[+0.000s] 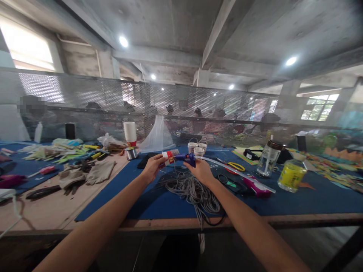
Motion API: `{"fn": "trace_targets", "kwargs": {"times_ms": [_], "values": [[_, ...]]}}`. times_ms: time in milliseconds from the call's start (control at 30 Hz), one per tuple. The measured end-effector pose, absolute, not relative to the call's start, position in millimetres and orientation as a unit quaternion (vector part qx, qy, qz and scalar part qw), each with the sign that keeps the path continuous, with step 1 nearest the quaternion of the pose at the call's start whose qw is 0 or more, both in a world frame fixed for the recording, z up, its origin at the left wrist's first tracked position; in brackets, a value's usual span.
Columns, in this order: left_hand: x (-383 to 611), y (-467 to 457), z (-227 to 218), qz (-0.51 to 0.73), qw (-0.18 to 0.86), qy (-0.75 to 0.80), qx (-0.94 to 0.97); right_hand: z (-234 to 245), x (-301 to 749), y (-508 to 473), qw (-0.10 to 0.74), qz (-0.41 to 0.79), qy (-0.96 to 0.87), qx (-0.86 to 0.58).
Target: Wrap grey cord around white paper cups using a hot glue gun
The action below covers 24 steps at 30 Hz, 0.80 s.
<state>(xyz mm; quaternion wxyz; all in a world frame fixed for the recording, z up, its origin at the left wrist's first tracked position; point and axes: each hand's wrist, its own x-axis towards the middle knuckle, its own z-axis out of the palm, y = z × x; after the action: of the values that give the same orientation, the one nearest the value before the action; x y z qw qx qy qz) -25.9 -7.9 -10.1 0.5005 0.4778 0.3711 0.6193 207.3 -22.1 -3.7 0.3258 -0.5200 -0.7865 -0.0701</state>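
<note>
My left hand (153,168) is closed around a red and white paper cup (170,155), which lies on its side in the grip. In my right hand (202,170) is a blue hot glue gun (185,158), its nozzle pointing left at the cup; I cannot tell whether they touch. A long whitish glue stick (227,166) extends from its rear to the right. Just behind the gun stand small paper cups (192,147) with thin looped handles. Below both hands lies a tangled heap of grey cord (195,190) on the blue mat (124,200).
A wire spool (131,153) and a stack of paper cups (129,132) stand left. To the right are yellow-handled scissors (236,166), a magenta tool (256,186), a clear bottle (266,160) and a yellow-labelled bottle (292,173). Gloves (99,172) lie left; a perforated screen (181,100) rises behind.
</note>
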Motion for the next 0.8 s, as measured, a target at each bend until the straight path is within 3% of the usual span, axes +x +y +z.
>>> {"fn": "trace_targets", "kwargs": {"times_ms": [800], "values": [[-26.2,-8.5,-7.0,0.629,0.518,0.363,0.452,-4.3,207.9,-20.2,0.314,-0.078,-0.793,-0.516]]}}
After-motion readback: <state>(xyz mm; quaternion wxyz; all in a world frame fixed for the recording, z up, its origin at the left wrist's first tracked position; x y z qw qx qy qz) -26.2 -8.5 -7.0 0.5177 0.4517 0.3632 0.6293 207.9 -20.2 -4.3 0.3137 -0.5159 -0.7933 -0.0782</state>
